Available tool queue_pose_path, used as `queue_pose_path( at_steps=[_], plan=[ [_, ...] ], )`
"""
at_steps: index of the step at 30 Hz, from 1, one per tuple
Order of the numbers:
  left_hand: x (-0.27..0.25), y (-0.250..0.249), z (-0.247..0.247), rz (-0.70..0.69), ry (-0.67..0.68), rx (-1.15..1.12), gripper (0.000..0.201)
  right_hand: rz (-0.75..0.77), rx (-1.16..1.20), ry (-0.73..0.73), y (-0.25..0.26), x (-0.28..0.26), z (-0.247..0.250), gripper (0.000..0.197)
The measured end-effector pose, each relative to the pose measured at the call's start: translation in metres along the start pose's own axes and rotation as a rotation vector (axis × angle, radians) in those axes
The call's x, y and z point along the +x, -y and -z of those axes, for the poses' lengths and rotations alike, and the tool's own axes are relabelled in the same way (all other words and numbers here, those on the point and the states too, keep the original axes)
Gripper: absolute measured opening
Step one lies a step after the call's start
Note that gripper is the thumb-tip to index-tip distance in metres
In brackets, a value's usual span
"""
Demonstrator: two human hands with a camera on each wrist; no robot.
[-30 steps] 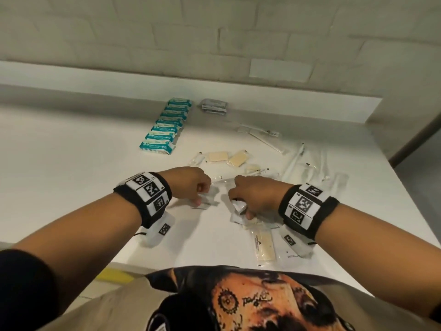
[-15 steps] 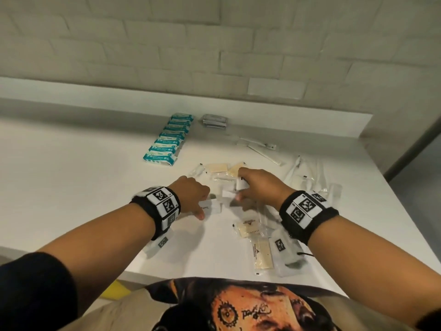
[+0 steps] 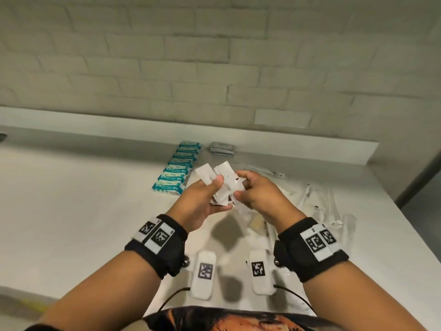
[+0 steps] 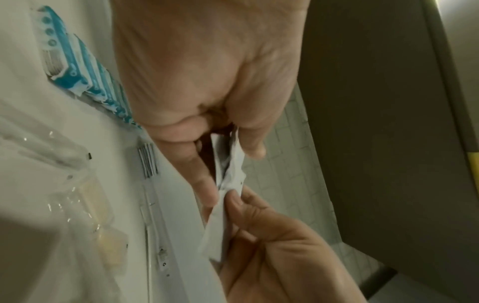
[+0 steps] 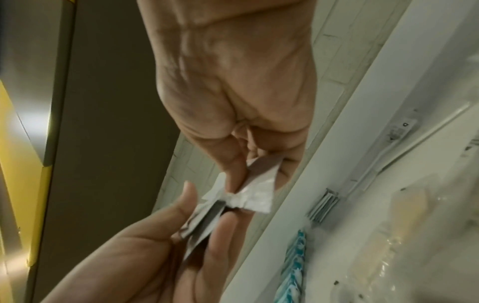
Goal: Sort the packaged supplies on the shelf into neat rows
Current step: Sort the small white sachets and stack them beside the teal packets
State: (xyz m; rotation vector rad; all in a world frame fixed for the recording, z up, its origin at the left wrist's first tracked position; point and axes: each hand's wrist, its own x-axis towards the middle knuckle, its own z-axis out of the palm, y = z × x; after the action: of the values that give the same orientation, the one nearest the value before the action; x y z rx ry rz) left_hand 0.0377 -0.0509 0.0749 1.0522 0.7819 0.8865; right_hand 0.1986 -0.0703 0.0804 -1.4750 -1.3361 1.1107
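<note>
Both hands are raised above the white shelf [image 3: 95, 211] and hold a bunch of small white sachets [image 3: 222, 185] between them. My left hand [image 3: 205, 199] grips the fanned sachets with thumb on top. My right hand [image 3: 253, 194] pinches the same bunch from the right. In the left wrist view the sachets [image 4: 230, 174] sit between left thumb and fingers, and the right hand [image 4: 272, 246] pinches their lower end. The right wrist view shows the right fingers pinching a crumpled white sachet [image 5: 256, 194] over the left palm [image 5: 145, 256].
A neat row of teal packets [image 3: 177, 167] runs toward the back wall, with a grey foil stack [image 3: 222, 148] beside it. Loose clear packets and long thin wrapped sticks [image 3: 317, 201] lie scattered at the right. A beige pad packet [image 3: 257, 224] lies under my hands.
Both hands rose off the shelf, carrying the white sachets they were gathering, and now hold them together in the air. The head view has tilted up toward the wall.
</note>
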Motion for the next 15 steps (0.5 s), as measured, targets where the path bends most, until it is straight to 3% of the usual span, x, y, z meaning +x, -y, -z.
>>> queue_pose_path(
  at_steps=[3,7,10,15],
  plan=[
    [0.002,-0.001,0.005,-0.042,-0.027,0.026,0.02,0.0,0.013,-0.03,0.007,0.003,0.001,0.041],
    [0.008,-0.003,0.014,-0.035,-0.054,0.018,0.017,0.017,-0.121,-0.089,0.012,0.011,0.003,0.015],
    [0.012,-0.006,0.019,-0.019,-0.052,0.024,0.016,0.077,-0.139,-0.148,0.014,0.017,0.009,0.026],
    [0.017,-0.007,0.015,-0.022,-0.065,0.033,0.017,0.034,-0.17,-0.016,0.017,0.011,0.005,0.019]
  ],
)
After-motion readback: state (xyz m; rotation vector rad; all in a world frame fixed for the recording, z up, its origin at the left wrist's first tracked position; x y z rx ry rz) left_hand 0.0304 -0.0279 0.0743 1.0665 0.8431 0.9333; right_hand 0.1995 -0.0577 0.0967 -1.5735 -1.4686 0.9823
